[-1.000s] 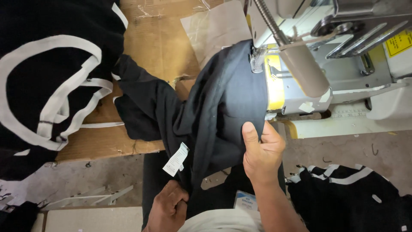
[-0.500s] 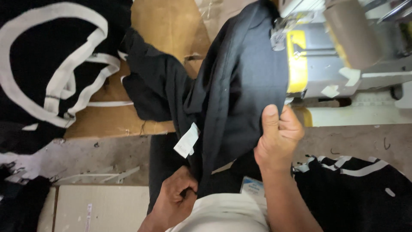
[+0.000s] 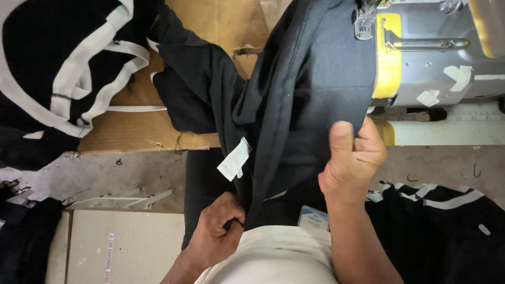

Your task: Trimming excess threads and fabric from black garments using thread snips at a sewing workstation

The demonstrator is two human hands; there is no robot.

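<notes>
Black garment (image 3: 310,100) runs lengthwise lap-to-sewing machine (image 3: 436,58); left hand (image 3: 215,231), right hand (image 3: 352,158) grip pinching it.

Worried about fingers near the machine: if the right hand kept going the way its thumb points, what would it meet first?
Likely only more of the black fabric the right hand grips; beyond it, the grey sewing machine's presser foot, though depth is unclear.

Concrete floor (image 3: 131,171): flattened cardboard (image 3: 152,134), black white-trimmed garments (image 3: 58,63) piled.
</notes>
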